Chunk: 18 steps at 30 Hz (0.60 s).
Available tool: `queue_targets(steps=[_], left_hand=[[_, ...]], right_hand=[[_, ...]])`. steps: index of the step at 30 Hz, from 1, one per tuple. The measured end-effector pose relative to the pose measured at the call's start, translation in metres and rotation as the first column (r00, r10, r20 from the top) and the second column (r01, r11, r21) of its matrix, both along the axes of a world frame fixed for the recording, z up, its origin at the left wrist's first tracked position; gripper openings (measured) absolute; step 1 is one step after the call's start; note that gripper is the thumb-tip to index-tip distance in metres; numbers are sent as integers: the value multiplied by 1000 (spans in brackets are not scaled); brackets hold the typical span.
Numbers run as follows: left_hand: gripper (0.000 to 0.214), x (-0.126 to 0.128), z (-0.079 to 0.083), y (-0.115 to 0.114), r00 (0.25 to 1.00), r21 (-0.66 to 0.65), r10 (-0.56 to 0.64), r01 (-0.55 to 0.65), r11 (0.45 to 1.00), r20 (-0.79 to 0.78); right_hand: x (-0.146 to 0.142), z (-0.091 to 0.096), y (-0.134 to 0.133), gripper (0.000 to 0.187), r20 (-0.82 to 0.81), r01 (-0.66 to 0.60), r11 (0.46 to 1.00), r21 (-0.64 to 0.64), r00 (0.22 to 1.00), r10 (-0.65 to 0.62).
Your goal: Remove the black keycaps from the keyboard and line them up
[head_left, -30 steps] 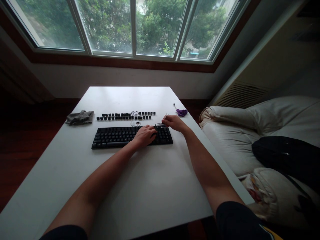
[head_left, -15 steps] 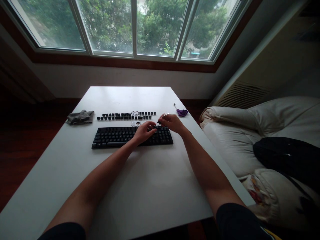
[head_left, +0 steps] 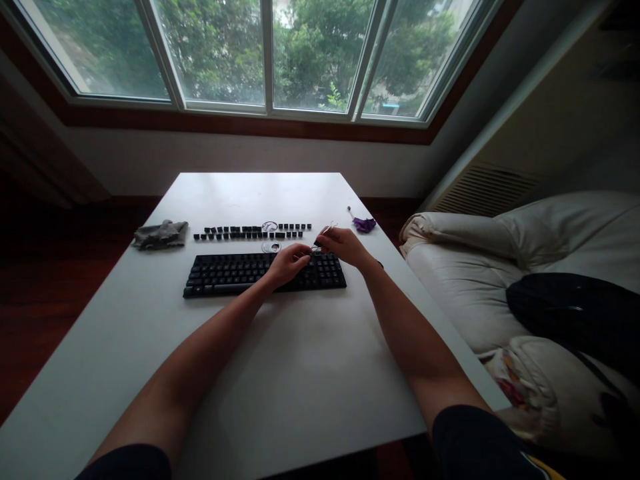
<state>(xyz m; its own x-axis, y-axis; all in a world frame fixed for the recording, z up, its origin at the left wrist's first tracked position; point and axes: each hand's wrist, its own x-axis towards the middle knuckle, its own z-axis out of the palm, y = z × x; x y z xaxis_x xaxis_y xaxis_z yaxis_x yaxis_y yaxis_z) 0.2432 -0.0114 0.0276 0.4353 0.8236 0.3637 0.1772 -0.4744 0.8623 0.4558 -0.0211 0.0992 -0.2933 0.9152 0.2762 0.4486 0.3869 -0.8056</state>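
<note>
A black keyboard (head_left: 235,273) lies across the middle of the white table (head_left: 300,373). My right hand (head_left: 345,245) hovers over its right end, fingers closed on a thin wire keycap puller whose tip holds a small dark keycap (head_left: 317,245). My left hand (head_left: 286,264) is raised just above the keys, fingertips pinched toward that keycap. Behind the keyboard, several loose black keycaps (head_left: 250,232) sit in two rows.
A crumpled grey cloth (head_left: 160,235) lies at the table's left. A small round clear piece (head_left: 271,247) rests behind the keyboard. A purple item (head_left: 363,224) sits near the right edge. A white cushioned sofa (head_left: 500,267) with a dark bag (head_left: 575,313) stands to the right.
My left hand rose off the keyboard and reached up to the puller's tip. My right hand lifted the puller slightly, with a keycap on it.
</note>
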Motion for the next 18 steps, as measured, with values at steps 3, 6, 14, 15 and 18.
queue_targets(steps=[3, 6, 14, 15, 18], left_hand=[[24, 0, 0, 1, 998, -45, -45, 46, 998, 34], [27, 1, -1, 3, 993, -84, -93, 99, 992, 71], [36, 4, -4, 1, 982, -109, -62, 83, 991, 177], [35, 4, -4, 0, 984, -85, -53, 69, 994, 171], [29, 4, 0, -4, 995, -5, -20, 21, 1000, 101]], right_hand=[[0, -1, 1, 38, -20, 12, 1000, -25, 1000, -13], [-1, -1, 1, 39, -5, 27, 999, -20, 1000, -28], [-3, -8, 5, 43, 2, 152, 987, -44, 988, -152], [-3, -10, 7, 44, -2, 172, 984, -57, 985, -172], [0, -17, 12, 44, -13, 194, 976, -98, 981, -196]])
